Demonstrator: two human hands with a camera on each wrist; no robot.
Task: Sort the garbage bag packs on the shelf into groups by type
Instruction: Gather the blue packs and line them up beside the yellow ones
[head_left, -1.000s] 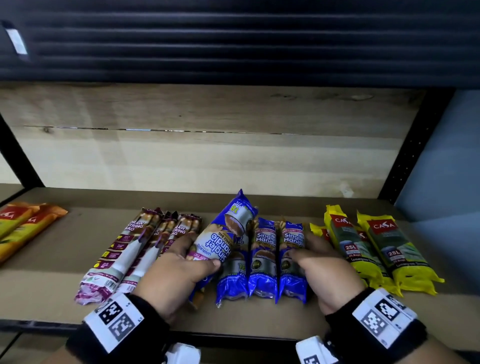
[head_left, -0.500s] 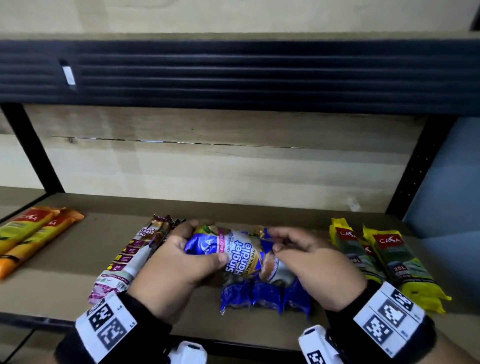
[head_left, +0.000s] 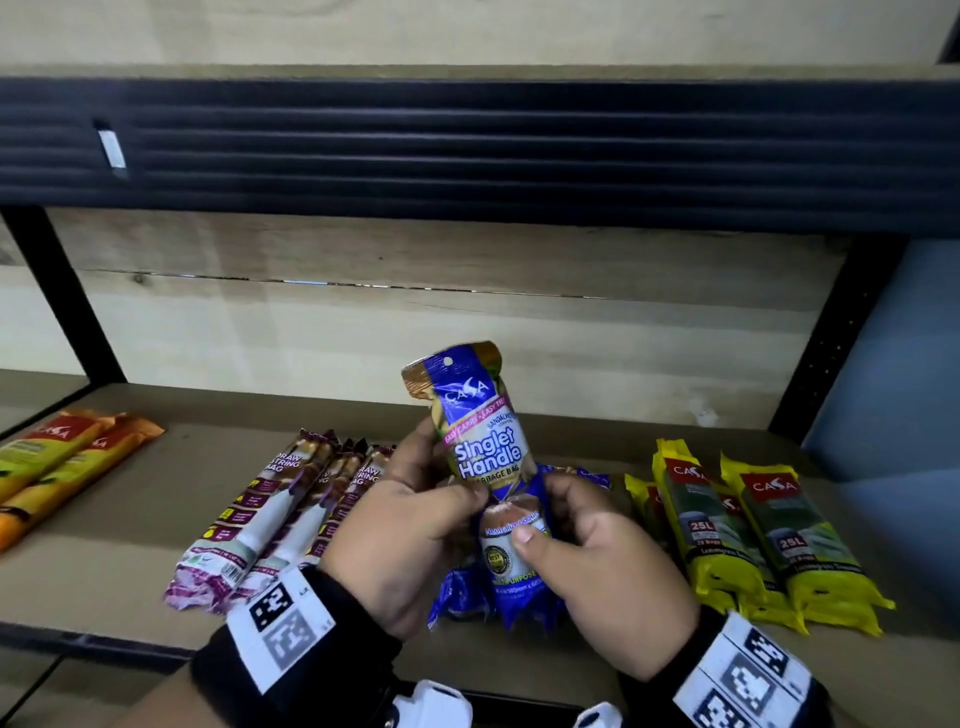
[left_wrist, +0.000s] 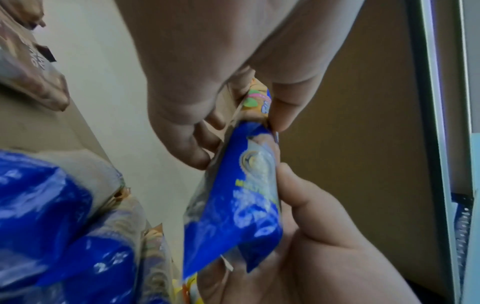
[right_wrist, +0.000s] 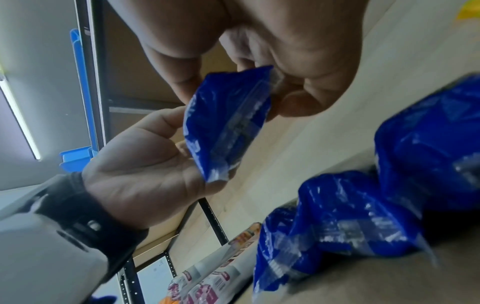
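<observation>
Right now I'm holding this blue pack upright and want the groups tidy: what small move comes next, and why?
Probably lay the blue pack down beside the other blue packs under your hands. The left hand and right hand both grip it, label up, and that matching group lies between the draw-string packs and the yellow packs.
</observation>
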